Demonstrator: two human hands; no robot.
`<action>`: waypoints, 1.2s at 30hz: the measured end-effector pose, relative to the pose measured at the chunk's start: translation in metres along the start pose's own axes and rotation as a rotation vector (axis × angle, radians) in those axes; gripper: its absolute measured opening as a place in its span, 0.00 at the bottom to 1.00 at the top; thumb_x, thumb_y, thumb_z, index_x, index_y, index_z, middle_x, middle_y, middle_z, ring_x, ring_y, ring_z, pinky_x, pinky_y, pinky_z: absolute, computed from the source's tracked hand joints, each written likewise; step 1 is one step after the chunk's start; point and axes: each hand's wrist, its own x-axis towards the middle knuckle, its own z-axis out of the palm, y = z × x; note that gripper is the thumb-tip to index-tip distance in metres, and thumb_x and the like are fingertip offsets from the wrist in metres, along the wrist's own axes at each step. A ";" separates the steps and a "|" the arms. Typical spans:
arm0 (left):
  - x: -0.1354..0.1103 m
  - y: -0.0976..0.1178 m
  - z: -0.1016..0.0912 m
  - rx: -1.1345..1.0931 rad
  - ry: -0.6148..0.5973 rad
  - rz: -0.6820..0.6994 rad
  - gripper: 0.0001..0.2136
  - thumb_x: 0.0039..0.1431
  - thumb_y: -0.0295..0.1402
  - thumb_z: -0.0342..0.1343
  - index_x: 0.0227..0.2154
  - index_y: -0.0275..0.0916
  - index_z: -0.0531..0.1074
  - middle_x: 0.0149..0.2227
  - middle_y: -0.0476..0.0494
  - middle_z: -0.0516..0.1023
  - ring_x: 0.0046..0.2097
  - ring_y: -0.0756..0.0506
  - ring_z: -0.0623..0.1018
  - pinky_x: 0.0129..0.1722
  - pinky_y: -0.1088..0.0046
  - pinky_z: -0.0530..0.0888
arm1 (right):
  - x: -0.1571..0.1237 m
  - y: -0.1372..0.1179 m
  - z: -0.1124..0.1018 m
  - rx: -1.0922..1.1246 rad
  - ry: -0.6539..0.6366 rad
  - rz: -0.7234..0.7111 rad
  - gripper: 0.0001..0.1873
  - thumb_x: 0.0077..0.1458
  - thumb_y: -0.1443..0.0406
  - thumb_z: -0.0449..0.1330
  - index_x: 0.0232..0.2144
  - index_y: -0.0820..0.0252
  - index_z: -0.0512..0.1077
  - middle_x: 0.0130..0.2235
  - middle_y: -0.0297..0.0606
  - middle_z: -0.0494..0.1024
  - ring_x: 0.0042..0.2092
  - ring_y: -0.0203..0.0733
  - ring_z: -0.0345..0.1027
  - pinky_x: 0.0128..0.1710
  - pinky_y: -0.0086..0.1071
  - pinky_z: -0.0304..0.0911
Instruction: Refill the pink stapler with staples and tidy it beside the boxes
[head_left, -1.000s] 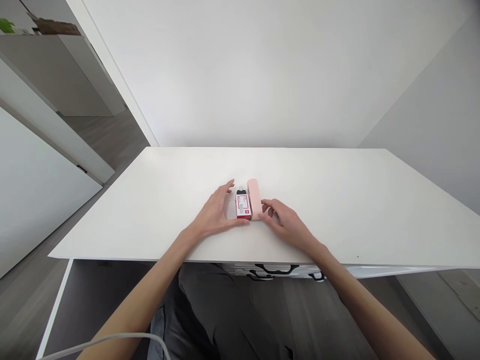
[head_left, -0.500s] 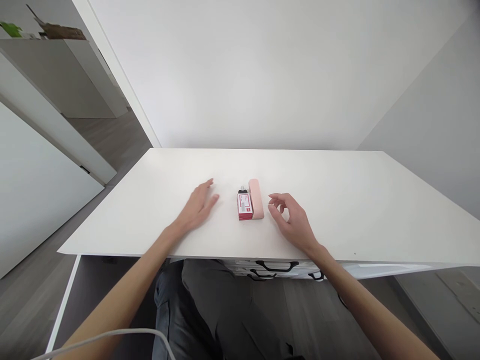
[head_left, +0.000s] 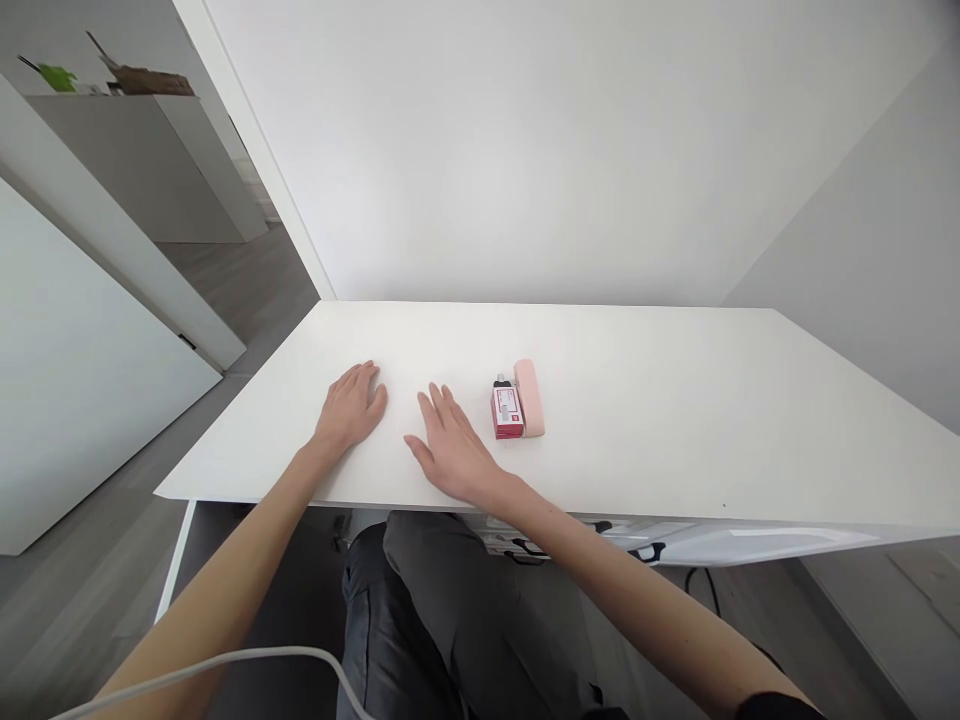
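A pink stapler (head_left: 529,398) lies on the white desk, pointing away from me. Against its left side stands a small red and white box (head_left: 507,410), its label too small to read. Just behind the box, a black piece with a silver tip (head_left: 502,380) shows, perhaps a binder clip; most of it is hidden. My left hand (head_left: 351,405) rests on the desktop to the left, palm down, fingers loosely extended and holding nothing. Between it and the box is my right hand (head_left: 454,447), open, fingers spread, empty and apart from the box.
The white desk (head_left: 637,400) meets a white wall (head_left: 487,150) at its back. Below its front edge are drawers with black handles (head_left: 649,553). A white cable (head_left: 277,652) crosses in front of my left forearm. On the left is a white door (head_left: 82,380).
My right hand has moved left, from the right of the stapler to the left of the box, and its fingers have spread. My left hand has shifted left. The view has turned slightly.
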 end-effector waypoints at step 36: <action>-0.002 0.001 -0.002 -0.051 0.002 -0.015 0.27 0.71 0.43 0.42 0.66 0.35 0.68 0.72 0.33 0.67 0.74 0.33 0.64 0.73 0.47 0.60 | 0.046 0.084 -0.020 -0.220 0.184 0.346 0.40 0.75 0.52 0.47 0.75 0.78 0.49 0.78 0.67 0.42 0.80 0.64 0.31 0.76 0.57 0.37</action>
